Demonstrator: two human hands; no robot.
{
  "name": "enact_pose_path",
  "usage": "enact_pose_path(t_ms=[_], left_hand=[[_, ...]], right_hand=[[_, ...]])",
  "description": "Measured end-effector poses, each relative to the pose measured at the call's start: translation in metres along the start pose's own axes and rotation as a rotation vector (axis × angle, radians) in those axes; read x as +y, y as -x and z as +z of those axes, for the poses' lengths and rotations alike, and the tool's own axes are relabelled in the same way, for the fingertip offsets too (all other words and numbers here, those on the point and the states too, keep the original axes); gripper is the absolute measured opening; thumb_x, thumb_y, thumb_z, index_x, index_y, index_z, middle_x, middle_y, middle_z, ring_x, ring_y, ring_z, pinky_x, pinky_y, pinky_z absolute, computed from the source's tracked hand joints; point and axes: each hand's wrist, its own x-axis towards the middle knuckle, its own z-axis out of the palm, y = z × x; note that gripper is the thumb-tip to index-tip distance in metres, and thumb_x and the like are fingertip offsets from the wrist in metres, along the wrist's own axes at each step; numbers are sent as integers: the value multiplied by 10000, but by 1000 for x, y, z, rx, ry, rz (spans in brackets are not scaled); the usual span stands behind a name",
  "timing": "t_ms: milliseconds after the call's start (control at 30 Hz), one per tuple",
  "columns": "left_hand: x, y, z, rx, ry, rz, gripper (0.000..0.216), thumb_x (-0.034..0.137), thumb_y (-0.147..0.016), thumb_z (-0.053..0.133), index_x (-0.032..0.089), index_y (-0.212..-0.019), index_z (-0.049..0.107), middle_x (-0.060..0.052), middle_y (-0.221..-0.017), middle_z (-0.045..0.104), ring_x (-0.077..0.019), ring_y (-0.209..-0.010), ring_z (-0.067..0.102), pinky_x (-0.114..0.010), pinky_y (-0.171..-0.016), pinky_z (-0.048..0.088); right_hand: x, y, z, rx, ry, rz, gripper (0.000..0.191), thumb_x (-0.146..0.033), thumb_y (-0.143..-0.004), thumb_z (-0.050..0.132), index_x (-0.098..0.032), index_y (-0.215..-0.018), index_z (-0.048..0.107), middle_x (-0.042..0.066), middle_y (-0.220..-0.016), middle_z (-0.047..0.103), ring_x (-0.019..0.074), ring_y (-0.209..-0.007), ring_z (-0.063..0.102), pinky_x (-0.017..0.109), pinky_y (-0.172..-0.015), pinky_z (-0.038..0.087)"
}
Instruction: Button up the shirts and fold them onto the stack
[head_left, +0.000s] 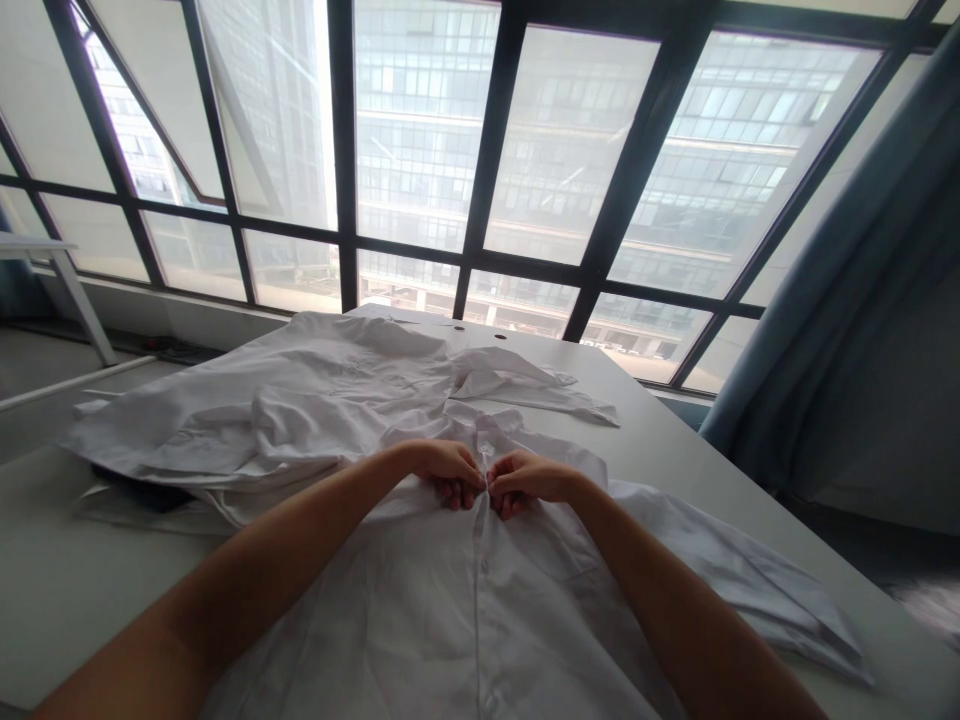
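A white button-up shirt lies spread flat on a white table, collar away from me, one sleeve stretched out to the right. My left hand and my right hand meet over the button strip just below the collar. Both hands are closed in a pinch on the shirt's front edges, knuckles facing each other. A small white button shows just above the fingers. What the fingertips press is hidden.
A heap of other white shirts covers the table's left and far side, with something dark under its near edge. Large dark-framed windows stand behind. A blue curtain hangs at the right. A white table leg is at far left.
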Motion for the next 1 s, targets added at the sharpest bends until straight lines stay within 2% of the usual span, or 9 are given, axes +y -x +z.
enact_pose_path(t_ms=[233, 367, 467, 633, 767, 1000], left_hand=[[-1, -4, 0, -28, 15, 24, 159, 262, -790, 604, 122, -776, 678, -46, -657, 713, -130, -533, 653, -193, -473, 456], [-2, -8, 0, -23, 28, -11, 327, 353, -860, 529, 95, -727, 680, -102, -668, 725, -152, -553, 670, -200, -462, 441], [-5, -10, -2, -32, 35, 18, 375, 439, -844, 584, 92, -749, 688, -121, -706, 737, -165, -580, 680, -208, -471, 447], [-10, -12, -4, -29, 5, 48, 242, 337, -809, 643, 102, -778, 695, -83, -677, 729, -154, -595, 689, -196, -484, 458], [-10, -12, -4, -32, 33, 43, 236, 343, -786, 672, 108, -779, 689, -68, -689, 730, -147, -592, 686, -205, -501, 466], [-9, -10, -2, -16, 31, 46, 296, 389, -721, 745, 113, -800, 678, -45, -689, 717, -131, -574, 664, -206, -507, 448]], right_hand=[[-5, -2, 9, 76, 102, 7, 101, -231, -716, 691, -141, -706, 648, -10, -601, 676, 97, -516, 645, 145, -448, 491], [-8, -2, 14, 119, 155, 23, 94, -182, -735, 653, -141, -650, 648, -24, -505, 632, 90, -470, 617, 141, -438, 481], [-10, -2, 16, 146, 171, 22, 93, -174, -734, 659, -140, -648, 652, -19, -512, 643, 97, -465, 618, 152, -438, 484], [-6, -4, 12, 118, 164, 22, 126, -231, -740, 700, -146, -658, 658, -13, -526, 657, 103, -484, 630, 154, -452, 487], [-2, -6, 7, 80, 113, 22, 174, -274, -782, 654, -144, -667, 670, -1, -539, 669, 98, -480, 629, 148, -438, 473], [-2, -8, 9, 118, 122, 42, 177, -234, -777, 629, -137, -630, 647, -6, -504, 641, 93, -437, 601, 145, -402, 449]])
